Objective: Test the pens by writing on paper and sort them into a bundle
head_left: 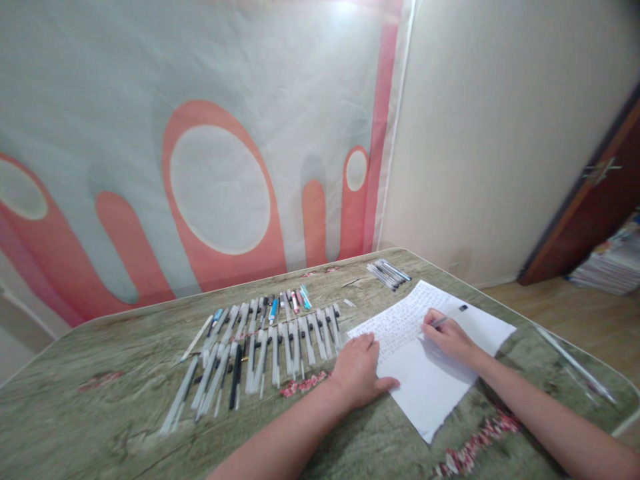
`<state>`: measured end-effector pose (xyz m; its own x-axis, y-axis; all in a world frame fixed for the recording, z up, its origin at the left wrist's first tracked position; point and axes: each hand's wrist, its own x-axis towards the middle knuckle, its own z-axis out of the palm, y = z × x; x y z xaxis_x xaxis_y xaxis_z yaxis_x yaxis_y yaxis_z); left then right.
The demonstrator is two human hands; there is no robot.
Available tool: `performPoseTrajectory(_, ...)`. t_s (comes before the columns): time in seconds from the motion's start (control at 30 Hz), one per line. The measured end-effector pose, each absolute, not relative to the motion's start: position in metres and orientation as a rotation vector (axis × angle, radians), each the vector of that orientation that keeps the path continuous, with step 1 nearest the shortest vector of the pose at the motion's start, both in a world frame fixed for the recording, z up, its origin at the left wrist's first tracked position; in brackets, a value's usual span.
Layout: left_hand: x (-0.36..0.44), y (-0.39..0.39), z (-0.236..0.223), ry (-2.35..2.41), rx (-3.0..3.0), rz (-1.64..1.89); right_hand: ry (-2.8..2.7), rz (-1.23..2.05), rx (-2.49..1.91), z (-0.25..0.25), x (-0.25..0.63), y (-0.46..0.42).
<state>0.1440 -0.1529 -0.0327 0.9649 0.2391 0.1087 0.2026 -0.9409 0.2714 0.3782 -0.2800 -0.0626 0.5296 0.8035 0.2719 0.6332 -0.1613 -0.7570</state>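
Note:
A white sheet of paper [425, 400] lies at a slant on the table, its upper part covered with lines of handwriting. My right hand [447, 335] is closed round a pen [453, 316] with a clear barrel and a dark end that points up to the right. Its tip is hidden behind my fingers, close to the written lines. My left hand [359, 369] lies flat on the paper's left edge, fingers together and thumb stretched out to the right. Left of that hand, pens and pen parts [287, 347] are laid out in two rows.
The table [100, 427] has a green wood-grain cover with red flower patterns. A bundle of pens [387, 273] lies beyond the paper. Some long thin items [575, 360] rest near the right edge. A patterned sheet [295, 100] hangs behind; a brown door [590, 180] stands at right.

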Motion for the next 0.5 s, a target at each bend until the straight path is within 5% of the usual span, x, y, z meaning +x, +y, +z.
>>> performPoseTrajectory(0.5,0.142,-0.154,-0.031,0.335,2.822,0.185,-0.940,0.616,-1.667,-0.053,0.394,-0.179)
